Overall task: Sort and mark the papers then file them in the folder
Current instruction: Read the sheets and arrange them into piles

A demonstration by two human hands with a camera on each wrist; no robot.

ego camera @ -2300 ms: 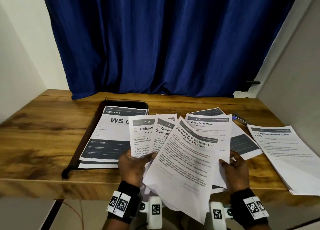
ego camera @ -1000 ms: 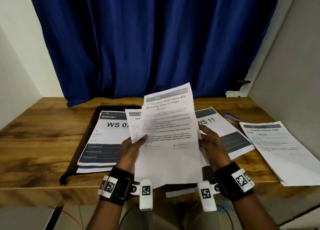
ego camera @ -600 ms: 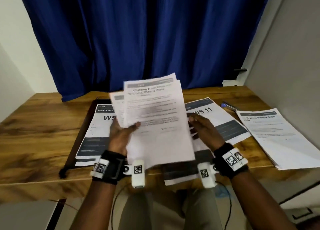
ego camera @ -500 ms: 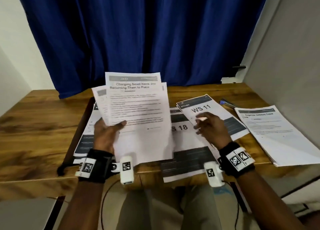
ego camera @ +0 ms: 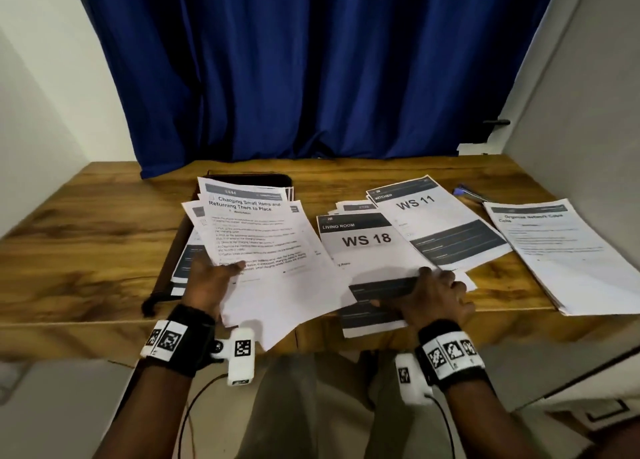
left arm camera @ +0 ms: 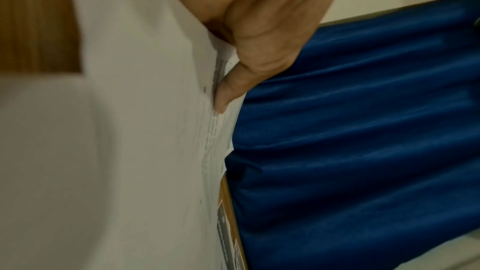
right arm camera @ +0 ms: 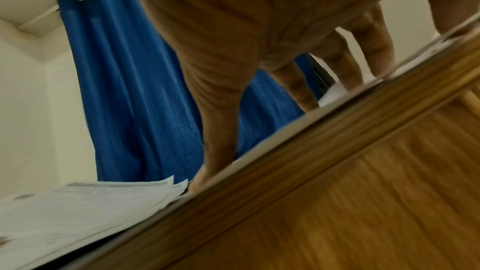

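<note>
I'm holding a fanned sheaf of papers [ego camera: 263,251] in my left hand [ego camera: 207,282], thumb [left arm camera: 233,87] pressing on the top sheet, the other fingers hidden underneath; the top sheet is headed "Charging Small Items and Returning Them to Place". Using the WS 18 sheet [ego camera: 367,247] as landmark: the sheaf is hanging just to its left, its right edge overlapping that sheet's left margin, its lower corner reaching out past the front edge of the table [ego camera: 86,251]. My right hand [ego camera: 433,296] is pressing down on the near end of the WS 18 sheet, fingers [right arm camera: 301,89] spread and fairly straight, tips on the paper, gripping nothing. The sheet's near end is sticking out over the table's front edge. The WS 11 sheet [ego camera: 440,226] is lying just to its right and slightly behind, overlapping its right edge. Further right, apart from both, a stack headed "Organize Network Cable…" [ego camera: 568,251] is lying near the table's right end. A blue pen [ego camera: 467,195] is lying behind, between the WS 11 sheet and that stack. Left of the WS 18 sheet, mostly hidden behind the sheaf, the dark folder [ego camera: 173,251] is lying open with more sheets on it. A blue curtain [ego camera: 311,67] is hanging behind the table.
</note>
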